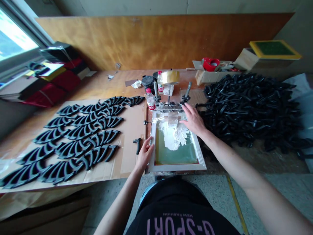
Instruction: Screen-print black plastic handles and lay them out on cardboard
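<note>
A silver-framed printing screen (153, 160) lies in front of me, its green mesh smeared with thick white ink (172, 138). A pale scraper (172, 119) rests at the far end of the ink. My left hand (144, 153) is closed at the frame's left edge, thumb and fingers against it; some fingertips are hidden. Just left of it, a single black plastic handle (138, 145) lies on the cardboard. My right hand (194, 120) reaches over the frame's far right corner with fingers stretched apart, close to the metal hinge clamp (170, 106) and the scraper.
Rows of black handles (90, 132) cover the cardboard (129, 130) on the left. A large heap of them (251, 111) is on the right. Bottles (150, 100), a black tub (148, 82) and a tape roll (170, 77) stand behind the clamp. An open carton (207, 77) sits back right.
</note>
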Demonstrator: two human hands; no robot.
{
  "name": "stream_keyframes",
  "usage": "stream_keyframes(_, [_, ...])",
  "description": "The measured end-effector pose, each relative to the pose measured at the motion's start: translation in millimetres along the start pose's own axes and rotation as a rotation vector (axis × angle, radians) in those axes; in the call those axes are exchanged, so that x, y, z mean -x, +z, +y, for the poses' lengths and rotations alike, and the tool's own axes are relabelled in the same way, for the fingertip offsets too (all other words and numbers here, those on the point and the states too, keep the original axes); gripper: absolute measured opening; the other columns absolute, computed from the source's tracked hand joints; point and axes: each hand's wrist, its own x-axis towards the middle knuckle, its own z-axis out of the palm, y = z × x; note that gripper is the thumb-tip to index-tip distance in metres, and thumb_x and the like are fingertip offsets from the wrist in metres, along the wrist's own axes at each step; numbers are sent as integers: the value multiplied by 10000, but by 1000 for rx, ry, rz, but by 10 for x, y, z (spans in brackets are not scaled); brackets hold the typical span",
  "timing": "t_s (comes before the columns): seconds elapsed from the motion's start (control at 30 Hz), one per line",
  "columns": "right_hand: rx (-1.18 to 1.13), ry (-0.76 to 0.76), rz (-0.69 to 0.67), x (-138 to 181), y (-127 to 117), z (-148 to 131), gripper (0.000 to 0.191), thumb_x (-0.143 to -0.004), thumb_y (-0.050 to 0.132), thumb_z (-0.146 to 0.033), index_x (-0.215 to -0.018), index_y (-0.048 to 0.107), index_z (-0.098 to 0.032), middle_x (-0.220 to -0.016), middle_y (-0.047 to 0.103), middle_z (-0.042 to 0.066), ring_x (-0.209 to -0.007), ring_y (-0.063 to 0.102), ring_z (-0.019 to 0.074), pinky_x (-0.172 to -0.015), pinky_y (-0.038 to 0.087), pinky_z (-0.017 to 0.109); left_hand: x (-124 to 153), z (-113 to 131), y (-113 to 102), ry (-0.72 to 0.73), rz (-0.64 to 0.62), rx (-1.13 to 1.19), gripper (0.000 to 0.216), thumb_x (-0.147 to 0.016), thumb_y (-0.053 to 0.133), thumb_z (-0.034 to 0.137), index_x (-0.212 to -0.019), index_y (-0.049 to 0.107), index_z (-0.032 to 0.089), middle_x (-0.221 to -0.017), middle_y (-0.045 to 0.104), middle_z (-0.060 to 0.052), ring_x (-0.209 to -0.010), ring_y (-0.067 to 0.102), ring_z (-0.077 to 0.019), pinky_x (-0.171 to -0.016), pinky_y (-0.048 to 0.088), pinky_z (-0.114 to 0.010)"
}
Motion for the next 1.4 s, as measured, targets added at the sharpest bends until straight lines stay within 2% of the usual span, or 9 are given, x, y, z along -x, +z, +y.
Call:
stream_keyframes(0.23, [111,-68,-473,-129,272,-426,178,-824,637,-302,-964,651,-194,-974,709,67,-913,649,214,-754,469,277,-98,-246,39,-13,27,-92,617,-826,555,500,-1367,461,219,-820,609,-11,-694,582,-143,-624,463,-242])
stream_keyframes(0.37, [200,34,-388,73,161,-364,232,-873,559,-363,-987,640,-178,-998,714,92,-902,664,221,-746,462,283,-113,-287,37,-14,31,-106,606,-827,549,508,-1355,475,219,-831,621,-17,-724,591,-153,-626,458,-241])
stream_keyframes(0.57, [378,196,-415,298,273,-601,214,-892,434,-210,-995,613,-154,-932,711,118,-788,674,229,-652,452,290,-109,-270,45,-19,14,-76,604,-832,544,507,-1358,466,222,-795,602,-5,-667,565,-136,-583,443,-227])
stream_keyframes(0.7, [264,77,-431,279,377,-752,178,-887,469,-237,-967,611,-164,-924,705,105,-802,656,220,-667,441,286,-101,-247,47,-39,3,-75,605,-827,548,508,-1356,459,227,-821,616,-10,-646,564,-132,-561,434,-224])
stream_keyframes(0.83, [121,-42,-428,126,369,-589,161,-849,582,-316,-923,636,-184,-924,703,84,-839,628,223,-721,442,302,-132,-312,54,-31,3,-100,608,-832,542,503,-1360,457,214,-786,605,-8,-630,556,-137,-559,423,-230])
stream_keyframes(0.97, [26,-129,-334,13,445,-405,54,-815,605,-207,-823,654,-185,-879,691,74,-903,576,230,-803,429,329,-174,-412,58,-4,18,-146,592,-839,538,492,-1354,472,207,-774,601,-10,-663,561,-152,-604,429,-248])
stream_keyframes(1.1, [18,-219,-318,237,512,-407,168,-795,521,-83,-828,660,-172,-842,658,88,-889,532,238,-769,413,335,-178,-440,53,-2,22,-173,580,-846,531,490,-1356,473,221,-781,608,-11,-683,569,-160,-630,433,-256])
stream_keyframes(1.3, [-75,-564,-466,587,212,-355,222,-799,491,-50,-858,666,-172,-819,640,61,-824,533,208,-724,390,306,-170,-446,62,-4,41,-193,582,-846,524,505,-1348,483,213,-821,633,-26,-712,582,-163,-642,448,-256])
stream_keyframes(1.4, [-80,-530,-509,466,162,-341,123,-799,560,-108,-804,650,-192,-772,630,35,-792,536,195,-705,387,293,-169,-449,67,-1,52,-168,585,-840,531,507,-1340,493,207,-817,635,-25,-701,583,-155,-626,447,-247])
